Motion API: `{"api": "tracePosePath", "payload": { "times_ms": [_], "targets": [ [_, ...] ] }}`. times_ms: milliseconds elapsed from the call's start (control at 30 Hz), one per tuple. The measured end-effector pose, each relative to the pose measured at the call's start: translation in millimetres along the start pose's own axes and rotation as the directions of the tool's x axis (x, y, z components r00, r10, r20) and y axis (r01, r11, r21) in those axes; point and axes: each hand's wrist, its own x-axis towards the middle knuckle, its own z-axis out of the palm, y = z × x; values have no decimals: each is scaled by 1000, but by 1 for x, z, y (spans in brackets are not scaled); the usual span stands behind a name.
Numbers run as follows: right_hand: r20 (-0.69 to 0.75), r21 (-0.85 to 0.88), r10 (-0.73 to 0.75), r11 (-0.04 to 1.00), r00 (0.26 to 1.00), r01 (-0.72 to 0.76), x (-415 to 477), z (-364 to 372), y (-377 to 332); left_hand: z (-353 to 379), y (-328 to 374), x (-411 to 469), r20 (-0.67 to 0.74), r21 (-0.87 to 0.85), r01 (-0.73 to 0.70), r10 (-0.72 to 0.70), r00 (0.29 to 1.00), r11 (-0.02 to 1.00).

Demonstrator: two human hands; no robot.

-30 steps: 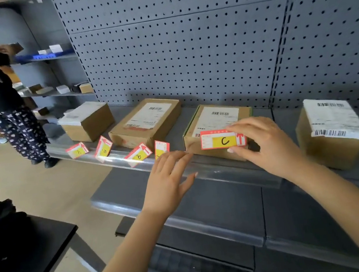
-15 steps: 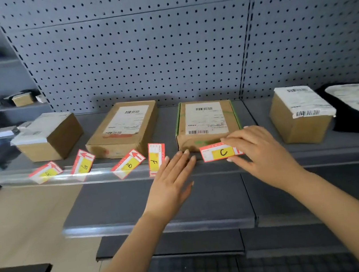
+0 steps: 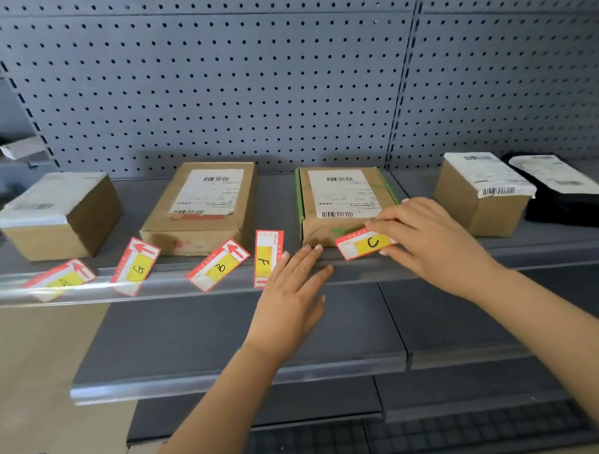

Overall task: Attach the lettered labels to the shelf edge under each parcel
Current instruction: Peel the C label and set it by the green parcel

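Pinching the C label (image 3: 366, 243) by its right end in the right hand (image 3: 432, 236), fingers on top and thumb beneath, the rest sticking out leftward past the fingertips. Long side lying level along the shelf edge (image 3: 166, 283), low against the front of the green-taped parcel (image 3: 340, 197) just beyond the knuckles. Cannot tell whether already seated in the clear strip or only laid against it.

Left hand (image 3: 292, 292) flat and holding nothing, fingers straight and close together, tips at the edge just left of the label's free end, apart from it. Nearer that free end than the right hand, so probably best placed to press it home while the right steadies the other end. Likely calls for a straight downward push, kept level.

Just beside the left hand's little-finger side, the F label (image 3: 269, 256), standing on end. Further left, the B label (image 3: 218, 265), G label (image 3: 136, 264) and A label (image 3: 59, 279), all tilted. Right of the right hand, a small box (image 3: 480, 196) and a black bag (image 3: 573, 197), no labels below.
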Motion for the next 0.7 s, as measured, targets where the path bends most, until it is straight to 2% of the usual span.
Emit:
{"api": "tracePosePath", "payload": {
  "times_ms": [133, 367, 500, 700],
  "targets": [
    [5, 4, -30, 1000, 1000, 29, 3, -3, -2, -2, 3, 1, 4, -17, 31, -31, 1000, 999],
    [27, -5, -2, 1000, 1000, 2, 0, -6, 0, 5, 2, 0, 41, 176, -15, 8, 999, 984],
    [31, -8, -2, 1000, 1000, 3, -1, -6, 2, 9, 1, 1, -4, 147, -10, 11, 1000, 989],
    [32, 3, -7, 1000, 999, 7, -3, -4, 5, 8, -2, -3, 0, 104, -24, 24, 1000, 994]
  ]
}}
